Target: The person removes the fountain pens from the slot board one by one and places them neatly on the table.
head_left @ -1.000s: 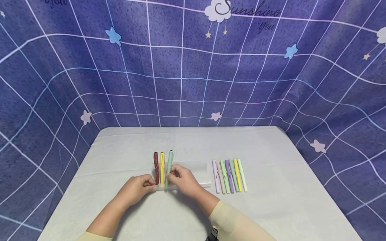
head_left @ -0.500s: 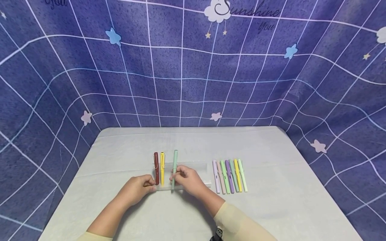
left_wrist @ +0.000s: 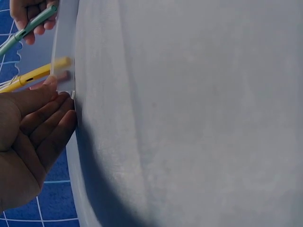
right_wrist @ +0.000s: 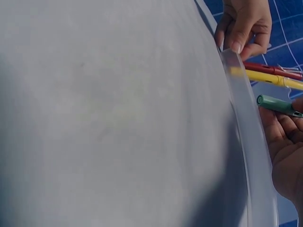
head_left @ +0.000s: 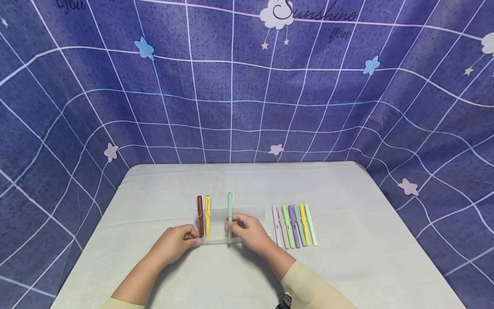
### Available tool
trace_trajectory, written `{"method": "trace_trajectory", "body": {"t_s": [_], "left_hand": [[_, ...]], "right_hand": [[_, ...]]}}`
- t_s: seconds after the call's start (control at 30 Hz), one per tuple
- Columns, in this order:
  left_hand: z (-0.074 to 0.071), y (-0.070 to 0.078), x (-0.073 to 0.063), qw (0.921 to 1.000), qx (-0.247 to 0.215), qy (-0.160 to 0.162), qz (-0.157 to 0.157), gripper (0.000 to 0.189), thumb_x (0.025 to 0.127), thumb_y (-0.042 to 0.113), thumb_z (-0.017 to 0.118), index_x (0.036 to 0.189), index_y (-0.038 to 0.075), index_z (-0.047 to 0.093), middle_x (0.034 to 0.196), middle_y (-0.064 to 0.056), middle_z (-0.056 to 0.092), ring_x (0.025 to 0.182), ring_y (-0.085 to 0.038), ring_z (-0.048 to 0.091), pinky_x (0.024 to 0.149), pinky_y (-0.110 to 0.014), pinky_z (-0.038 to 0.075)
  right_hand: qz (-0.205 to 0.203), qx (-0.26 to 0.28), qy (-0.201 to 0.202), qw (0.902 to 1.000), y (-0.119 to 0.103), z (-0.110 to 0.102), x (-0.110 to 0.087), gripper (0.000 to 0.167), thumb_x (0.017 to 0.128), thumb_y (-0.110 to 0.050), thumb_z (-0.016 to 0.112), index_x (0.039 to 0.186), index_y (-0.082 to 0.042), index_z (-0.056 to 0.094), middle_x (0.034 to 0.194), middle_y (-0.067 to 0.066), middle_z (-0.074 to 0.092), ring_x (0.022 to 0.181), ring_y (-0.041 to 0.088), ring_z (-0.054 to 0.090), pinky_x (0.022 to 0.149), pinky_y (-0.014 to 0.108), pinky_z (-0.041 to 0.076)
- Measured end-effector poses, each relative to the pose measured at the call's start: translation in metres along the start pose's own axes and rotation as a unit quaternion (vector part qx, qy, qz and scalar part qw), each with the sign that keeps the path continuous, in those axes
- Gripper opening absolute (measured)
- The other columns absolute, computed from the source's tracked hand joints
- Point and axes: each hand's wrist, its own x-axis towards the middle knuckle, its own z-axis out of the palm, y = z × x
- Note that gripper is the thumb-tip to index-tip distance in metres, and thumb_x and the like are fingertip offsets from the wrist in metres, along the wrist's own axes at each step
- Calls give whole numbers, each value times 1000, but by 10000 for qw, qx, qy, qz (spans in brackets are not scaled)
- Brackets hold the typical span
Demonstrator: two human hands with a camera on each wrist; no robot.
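Note:
My right hand [head_left: 251, 234] pinches a green pen [head_left: 230, 206] by its lower part, cap end up. The pen is over a clear plastic pen tray [head_left: 252, 212]; in the right wrist view its lower end [right_wrist: 271, 102] shows just behind the tray's front wall [right_wrist: 255, 156]. At the tray's left front corner, my left hand [head_left: 175, 242] pinches the wall between thumb and fingers. A dark red pen [head_left: 200, 210] and a yellow pen [head_left: 208, 210] lie side by side in the tray, close to that hand. The left wrist view shows the yellow pen's end [left_wrist: 61, 62] through the clear wall.
Right of the tray, several pens lie in a row on the white cloth, among them a lilac pen [head_left: 275, 221], a purple pen [head_left: 293, 225] and a pale green pen [head_left: 310, 225]. A blue gridded curtain [head_left: 247, 86] surrounds the white table [head_left: 185, 274].
My right hand has moved to the right along the tray with the green pen, widening the gap from the yellow pen. The pen has gone from leaning to nearly straight. My left hand stays put.

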Motion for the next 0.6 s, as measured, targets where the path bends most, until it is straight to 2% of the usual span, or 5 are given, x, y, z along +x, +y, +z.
{"method": "trace_trajectory", "body": {"t_s": [0.23, 0.47, 0.6], "left_hand": [[0, 0, 0, 10000, -4, 5, 16, 11, 85, 23, 76, 85, 26, 66, 75, 18, 68, 70, -2, 56, 71, -29, 46], [0, 1, 0, 10000, 2, -1, 5, 10, 85, 23, 76, 85, 25, 66, 75, 18, 68, 69, -3, 56, 71, -29, 46], [-1, 2, -1, 10000, -20, -11, 1, 10, 85, 22, 76, 86, 25, 66, 76, 18, 69, 70, -2, 57, 72, -30, 47]], "right_hand": [[32, -57, 54, 10000, 4, -11, -5, 26, 99, -22, 57, 115, -3, 66, 97, 3, 73, 95, 13, 69, 81, 23, 56], [54, 27, 148, 9999, 5, -21, -11, 27, 100, -20, 57, 117, -2, 64, 101, 10, 73, 97, 19, 69, 82, 26, 56], [63, -129, 131, 9998, 6, -26, -14, 27, 100, -22, 57, 117, -2, 65, 101, 9, 73, 94, 16, 69, 81, 26, 57]]}}
